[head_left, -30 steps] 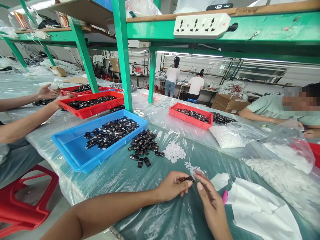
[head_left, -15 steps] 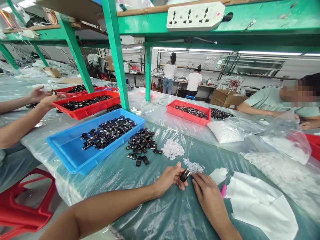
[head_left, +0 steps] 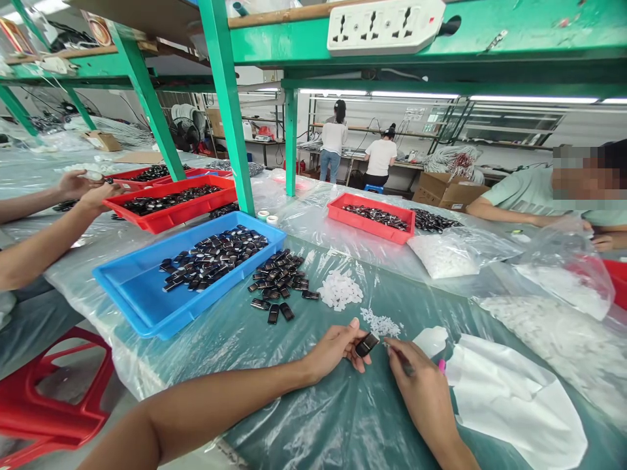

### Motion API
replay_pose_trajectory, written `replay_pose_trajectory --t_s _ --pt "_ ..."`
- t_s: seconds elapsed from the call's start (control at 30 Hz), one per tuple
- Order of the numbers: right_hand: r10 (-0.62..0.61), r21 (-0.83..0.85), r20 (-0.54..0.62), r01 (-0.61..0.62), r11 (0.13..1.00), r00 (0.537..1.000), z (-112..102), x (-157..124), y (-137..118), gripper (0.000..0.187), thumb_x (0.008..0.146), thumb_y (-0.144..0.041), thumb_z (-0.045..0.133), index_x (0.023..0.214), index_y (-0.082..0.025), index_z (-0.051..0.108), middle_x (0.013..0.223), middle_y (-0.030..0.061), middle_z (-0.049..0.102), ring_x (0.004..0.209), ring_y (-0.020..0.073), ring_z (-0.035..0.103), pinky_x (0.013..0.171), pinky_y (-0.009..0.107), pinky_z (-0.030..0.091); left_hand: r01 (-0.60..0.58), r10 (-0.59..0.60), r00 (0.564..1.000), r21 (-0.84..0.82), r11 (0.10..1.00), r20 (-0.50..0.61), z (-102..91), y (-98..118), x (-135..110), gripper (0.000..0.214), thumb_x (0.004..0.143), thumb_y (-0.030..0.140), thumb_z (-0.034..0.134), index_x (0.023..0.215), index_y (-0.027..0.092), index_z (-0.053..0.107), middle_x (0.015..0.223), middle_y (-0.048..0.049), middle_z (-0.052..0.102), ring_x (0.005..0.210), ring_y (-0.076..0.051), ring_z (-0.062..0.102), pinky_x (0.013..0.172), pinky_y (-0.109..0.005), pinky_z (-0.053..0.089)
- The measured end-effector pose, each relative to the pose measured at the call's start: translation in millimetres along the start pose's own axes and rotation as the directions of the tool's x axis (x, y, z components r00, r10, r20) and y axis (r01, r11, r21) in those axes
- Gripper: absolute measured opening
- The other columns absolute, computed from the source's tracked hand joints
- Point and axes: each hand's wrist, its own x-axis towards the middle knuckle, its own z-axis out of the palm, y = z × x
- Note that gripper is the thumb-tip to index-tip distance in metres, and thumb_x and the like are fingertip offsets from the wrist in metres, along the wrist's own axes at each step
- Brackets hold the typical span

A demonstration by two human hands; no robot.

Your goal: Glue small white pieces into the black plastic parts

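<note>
Steady the black case (head_left: 367,344) clamped in the left hand (head_left: 333,350); beside it, whether the right hand (head_left: 418,373) pinches anything is unclear.

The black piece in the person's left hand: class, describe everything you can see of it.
The black piece is small and roughly rectangular, with a glossy, plastic-looking surface and a lighter, greyish end. It sits tilted in the fingers of the left hand, that end up and to the right, near the pile of tiny white bits. The right hand is close but looks apart from it. Finer detail is too small to tell.
</note>
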Motion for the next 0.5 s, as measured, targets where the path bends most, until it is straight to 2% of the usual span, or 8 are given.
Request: replay_pose_trajectory --t_s 0.07,0.13,0.2,0.3,0.5 --pt "0.113 0.246 -0.041 -0.099 0.964 0.993 -2.8 -2.3 -4.0 0.03 0.081 -0.037 0.051 0.104 -0.022 0.063 0.104 0.0059 0.063 0.091 0.0214 0.059 0.08 0.035 0.047 -0.019 0.018 1.0 0.032 0.999 0.022 -0.4 -2.1 -0.9 0.066 0.077 0.065 0.041 0.095 0.006 0.064 0.072 -0.009 0.06 0.052 -0.01 0.052 0.06 -0.026 0.044" --pt "0.244 0.463 -0.031 -0.203 0.863 0.969 -5.6 -4.5 -8.9 0.03 0.075 -0.039 0.06 0.098 -0.02 0.066 0.103 0.0063 0.064 0.095 0.0228 0.058 0.083 0.034 0.046 -0.035 0.032 0.998 0.064 0.997 0.051 -0.6 -5.7 -1.5 0.055 0.075 0.057 0.052 0.098 0.008 0.064 0.073 -0.0071 0.06 0.055 -0.009 0.053 0.061 -0.025 0.044" --pt "0.344 0.588 0.023 -0.29 0.755 0.939 -8.0 -6.5 -13.6 0.031 0.07 -0.039 0.065 0.094 -0.02 0.067 0.1 0.0053 0.065 0.095 0.0231 0.058 0.084 0.034 0.046 -0.054 0.048 0.996 0.072 0.996 0.081 -0.3 -9.2 -1.6 0.051 0.073 0.052 0.059 0.099 0.009 0.064 0.073 -0.0059 0.059 0.058 -0.01 0.052 0.062 -0.025 0.045" --pt "0.388 0.667 0.114 -0.36 0.653 0.914 -10.1 -8.2 -18.6 0.032 0.066 -0.04 0.069 0.092 -0.021 0.067 0.093 0.0039 0.066 0.089 0.0218 0.059 0.081 0.032 0.047 -0.086 0.078 0.991 0.07 0.994 0.112 0.7 -10.9 -1.6 0.048 0.072 0.048 0.062 0.098 0.009 0.065 0.074 -0.0062 0.058 0.06 -0.01 0.052 0.063 -0.027 0.047" --pt "0.35 0.67 0.205 -0.392 0.631 0.914 -11.3 -7.7 -18.0 0.03 0.064 -0.039 0.071 0.088 -0.021 0.068 0.089 0.0038 0.065 0.089 0.0216 0.058 0.08 0.031 0.046 -0.107 0.083 0.986 0.168 0.98 0.143 -0.4 -5.6 -4.2 0.048 0.077 0.048 0.056 0.103 0.01 0.064 0.075 -0.0074 0.06 0.061 -0.011 0.052 0.062 -0.026 0.046"
